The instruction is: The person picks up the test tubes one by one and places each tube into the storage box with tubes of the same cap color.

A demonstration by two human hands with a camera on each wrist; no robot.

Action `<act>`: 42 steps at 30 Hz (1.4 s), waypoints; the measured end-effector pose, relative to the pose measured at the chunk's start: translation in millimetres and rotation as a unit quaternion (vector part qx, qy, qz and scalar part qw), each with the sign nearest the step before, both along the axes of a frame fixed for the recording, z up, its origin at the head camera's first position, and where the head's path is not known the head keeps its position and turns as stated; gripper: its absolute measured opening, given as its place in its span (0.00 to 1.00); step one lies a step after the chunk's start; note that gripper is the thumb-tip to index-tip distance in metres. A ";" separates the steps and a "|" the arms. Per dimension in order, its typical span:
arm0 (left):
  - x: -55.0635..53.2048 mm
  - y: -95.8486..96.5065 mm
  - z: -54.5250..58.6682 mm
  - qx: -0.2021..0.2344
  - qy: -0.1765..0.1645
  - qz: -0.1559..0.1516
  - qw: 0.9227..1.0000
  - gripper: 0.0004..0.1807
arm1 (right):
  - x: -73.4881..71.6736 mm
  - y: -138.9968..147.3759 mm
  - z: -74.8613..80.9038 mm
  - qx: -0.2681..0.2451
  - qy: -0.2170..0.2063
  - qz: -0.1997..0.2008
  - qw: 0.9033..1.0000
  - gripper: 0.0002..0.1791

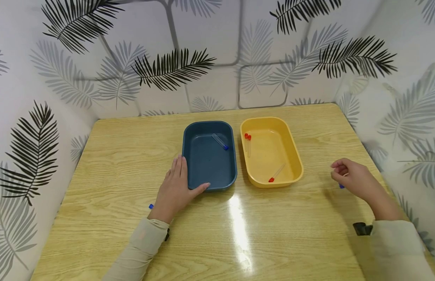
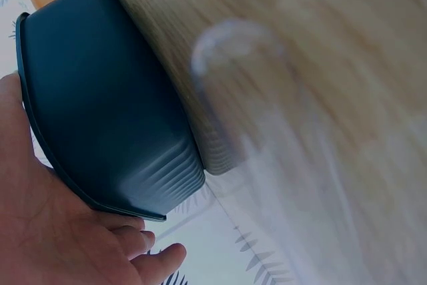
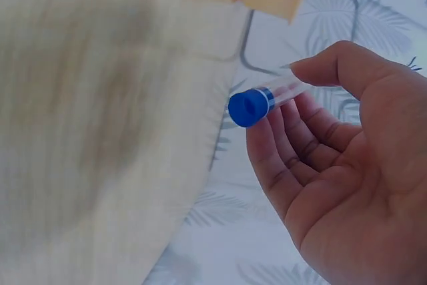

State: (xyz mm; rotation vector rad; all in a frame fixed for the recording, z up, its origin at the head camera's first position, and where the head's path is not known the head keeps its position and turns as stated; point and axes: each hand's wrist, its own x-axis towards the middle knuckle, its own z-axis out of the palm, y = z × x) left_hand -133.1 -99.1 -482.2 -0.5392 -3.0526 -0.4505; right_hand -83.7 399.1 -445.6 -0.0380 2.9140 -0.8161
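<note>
My right hand [image 1: 356, 177] pinches a clear test tube with a blue cap [image 3: 249, 107] between thumb and fingers, over the right side of the table. The cap sticks out below the fingers. My left hand [image 1: 177, 187] rests at the near left corner of a dark blue tray [image 1: 212, 187], fingers along its left side and thumb over the front rim. Inside that tray lies a blue-capped tube [image 1: 221, 142]. Another blue cap [image 1: 151, 206] shows beside my left wrist, the rest of it hidden by the arm; a blurred clear tube [image 2: 267, 138] fills the left wrist view's foreground.
Right of the blue tray stands a yellow tray [image 1: 297, 171] holding several red-capped tubes, one of them a tube [image 1: 279, 171] near its front. Both trays are on a wood-grain table [image 1: 284, 226]. Leaf-patterned cloth [image 1: 217, 93] surrounds its back and sides.
</note>
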 end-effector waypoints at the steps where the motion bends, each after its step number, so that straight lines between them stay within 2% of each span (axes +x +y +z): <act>1: 0.0 -0.2 0.0 0.000 0.000 -0.001 1.000 0.62 | -1.4 -1.6 2.2 -0.002 0.007 -0.004 1.000 0.17; 12: 0.1 0.2 1.2 0.002 -0.015 0.003 1.000 0.62 | -19.6 -35.9 25.2 -0.047 0.045 -0.006 0.998 0.19; 17: 0.2 0.7 1.4 0.006 -0.015 0.004 1.000 0.61 | -28.4 -59.0 29.4 -0.079 0.060 -0.004 0.995 0.18; 22: 0.0 -0.1 1.2 0.003 -0.013 0.002 1.000 0.62 | -37.6 -85.5 30.4 -0.126 0.057 0.012 0.990 0.18; 29: -0.9 0.0 -0.5 -0.003 -0.008 0.003 1.000 0.61 | -50.8 -122.6 32.8 -0.218 0.035 0.057 0.974 0.17; 35: -1.1 -0.5 -2.2 0.003 -0.011 0.006 1.000 0.61 | -63.8 -153.0 28.5 -0.263 0.019 0.098 0.960 0.16; 42: -1.0 -1.1 -2.4 0.004 -0.013 0.003 1.000 0.62 | -74.4 -194.7 23.3 -0.319 -0.006 0.081 0.944 0.16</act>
